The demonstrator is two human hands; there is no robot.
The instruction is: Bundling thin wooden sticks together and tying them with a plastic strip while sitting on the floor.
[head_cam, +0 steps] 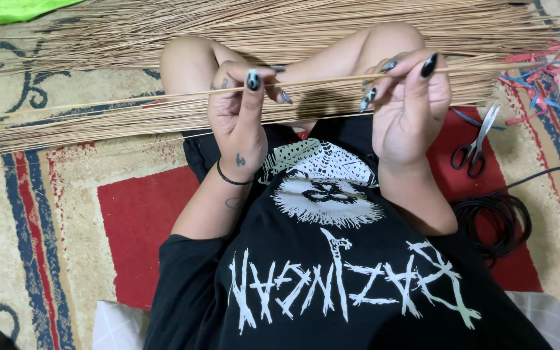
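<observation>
My left hand (pixel 238 110) and my right hand (pixel 409 104) are raised above my crossed legs, and between them they pinch one long thin tan stick (pixel 322 80) that runs level from left to right. Both hands have long dark painted nails, and a black band sits on the left wrist. Under and beyond the hands a wide pile of the same thin sticks (pixel 131 39) lies across my knees and the patterned carpet (pixel 66 214).
Scissors with black handles (pixel 474 146) lie on the carpet to the right. A coil of black cord (pixel 497 220) rests beside my right hip. Red and blue ribbon strips (pixel 546 81) sit at the far right. Green cloth (pixel 1 10) shows at the top left.
</observation>
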